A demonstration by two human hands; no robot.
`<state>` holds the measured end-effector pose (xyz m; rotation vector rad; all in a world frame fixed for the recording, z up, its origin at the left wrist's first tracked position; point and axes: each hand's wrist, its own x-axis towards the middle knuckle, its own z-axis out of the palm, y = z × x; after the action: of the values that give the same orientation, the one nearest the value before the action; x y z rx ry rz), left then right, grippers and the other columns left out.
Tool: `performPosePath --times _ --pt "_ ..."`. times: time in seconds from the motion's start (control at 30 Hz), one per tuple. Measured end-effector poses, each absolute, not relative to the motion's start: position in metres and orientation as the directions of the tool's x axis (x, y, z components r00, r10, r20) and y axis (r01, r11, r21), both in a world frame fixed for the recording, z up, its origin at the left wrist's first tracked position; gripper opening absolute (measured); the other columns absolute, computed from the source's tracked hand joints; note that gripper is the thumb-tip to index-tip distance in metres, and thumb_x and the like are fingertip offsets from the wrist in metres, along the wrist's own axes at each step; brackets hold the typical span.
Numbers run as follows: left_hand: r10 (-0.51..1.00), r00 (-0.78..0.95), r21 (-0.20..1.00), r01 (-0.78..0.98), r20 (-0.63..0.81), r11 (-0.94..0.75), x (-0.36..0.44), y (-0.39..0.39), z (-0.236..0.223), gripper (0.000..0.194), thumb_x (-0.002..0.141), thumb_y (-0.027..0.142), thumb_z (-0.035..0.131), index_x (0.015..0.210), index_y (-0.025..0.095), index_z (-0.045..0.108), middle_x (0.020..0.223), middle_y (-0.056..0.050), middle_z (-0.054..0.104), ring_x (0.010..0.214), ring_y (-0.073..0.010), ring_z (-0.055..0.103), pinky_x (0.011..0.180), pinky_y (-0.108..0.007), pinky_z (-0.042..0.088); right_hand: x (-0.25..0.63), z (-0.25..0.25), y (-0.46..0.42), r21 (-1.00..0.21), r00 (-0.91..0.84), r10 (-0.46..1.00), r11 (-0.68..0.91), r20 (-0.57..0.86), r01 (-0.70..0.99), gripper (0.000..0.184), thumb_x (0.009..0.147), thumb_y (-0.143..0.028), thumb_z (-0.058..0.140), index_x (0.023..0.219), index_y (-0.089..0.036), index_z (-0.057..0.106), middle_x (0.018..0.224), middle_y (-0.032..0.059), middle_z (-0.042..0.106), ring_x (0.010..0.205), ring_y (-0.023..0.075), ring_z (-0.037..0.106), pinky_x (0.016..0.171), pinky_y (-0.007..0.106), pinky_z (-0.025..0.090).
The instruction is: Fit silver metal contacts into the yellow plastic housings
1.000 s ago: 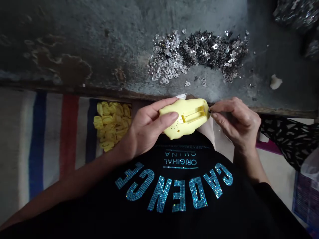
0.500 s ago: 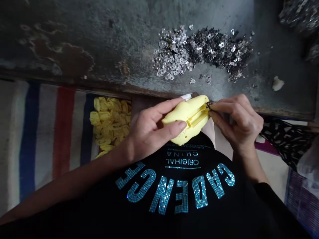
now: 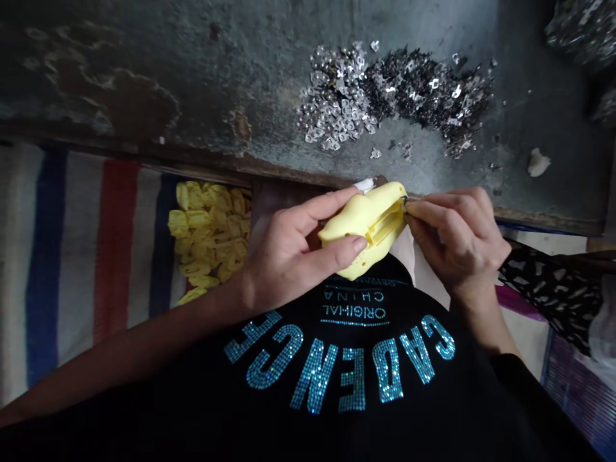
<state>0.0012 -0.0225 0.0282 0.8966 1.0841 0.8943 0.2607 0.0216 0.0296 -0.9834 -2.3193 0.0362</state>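
Yellow casing (image 3: 356,215), gripped in left hand (image 3: 293,253); dark metal piece (image 3: 405,201), pinched by right hand (image 3: 457,237) at end of slot (image 3: 386,224), seating unclear; loose metal pieces (image 3: 337,109), unfitted, heaped on surface (image 3: 216,64)

Left forearm (image 3: 144,353): bare, angled inward from lower left. Left hand (image 3: 298,250): closed, thumb (image 3: 337,256) opposing extended fingers (image 3: 320,207). Right forearm (image 3: 487,324): angled upward. Right hand (image 3: 457,237): fingers curled, thumb and index finger (image 3: 428,212) set in a tip pinch.
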Motion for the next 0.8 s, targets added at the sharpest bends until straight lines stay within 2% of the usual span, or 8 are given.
performPosePath --times 0.17,0.37,0.53,0.7,0.8 --pt "0.906 0.232 0.895 -0.199 -0.354 0.400 0.002 -0.021 0.029 0.078 0.097 0.050 0.094 0.164 0.018 0.070 0.157 -0.015 0.078 0.141 -0.0400 0.077 0.118 -0.046 0.069 0.262 0.027 0.017 -0.202 -0.545 0.667 0.708 0.509 0.677 0.033 0.106 -0.012 0.078 0.132 -0.033 0.075 0.110 0.0023 0.087 0.092 0.0224 0.078 0.080 0.040 0.065" --pt "0.875 0.251 0.822 -0.312 -0.413 0.477 0.003 -0.021 0.028 0.075 0.098 0.044 0.093 0.164 0.020 0.069 0.151 -0.015 0.082 0.134 -0.0394 0.081 0.111 -0.049 0.072 0.265 0.022 0.014 -0.278 -0.473 0.685 0.688 0.554 0.670 0.043 0.105 -0.007 0.075 0.140 -0.031 0.076 0.118 0.0044 0.088 0.097 0.0244 0.080 0.087 0.043 0.065" --pt "0.869 0.255 0.815 -0.312 -0.423 0.488 0.003 -0.021 0.028 0.075 0.097 0.044 0.094 0.163 0.020 0.070 0.152 -0.015 0.081 0.133 -0.0386 0.081 0.113 -0.049 0.070 0.263 0.019 0.010 -0.270 -0.473 0.687 0.683 0.551 0.679 0.045 0.104 -0.006 0.076 0.143 -0.030 0.076 0.119 0.0047 0.088 0.100 0.0237 0.079 0.089 0.041 0.064" --pt "0.876 0.245 0.820 -0.316 -0.415 0.477 0.002 -0.021 0.030 0.073 0.097 0.044 0.093 0.162 0.019 0.072 0.149 -0.015 0.082 0.128 -0.0367 0.083 0.106 -0.044 0.072 0.260 0.020 0.008 -0.258 -0.468 0.686 0.679 0.557 0.688 0.043 0.104 -0.005 0.076 0.139 -0.029 0.078 0.120 0.0046 0.088 0.101 0.0230 0.079 0.090 0.040 0.064" --pt "0.880 0.261 0.828 -0.313 -0.396 0.465 0.002 -0.021 0.032 0.073 0.098 0.045 0.092 0.163 0.020 0.070 0.148 -0.014 0.083 0.128 -0.0355 0.083 0.104 -0.041 0.073 0.261 0.024 0.010 -0.338 -0.404 0.716 0.652 0.569 0.679 0.037 0.105 -0.007 0.074 0.132 -0.030 0.082 0.115 0.0036 0.087 0.097 0.0223 0.079 0.089 0.041 0.064"
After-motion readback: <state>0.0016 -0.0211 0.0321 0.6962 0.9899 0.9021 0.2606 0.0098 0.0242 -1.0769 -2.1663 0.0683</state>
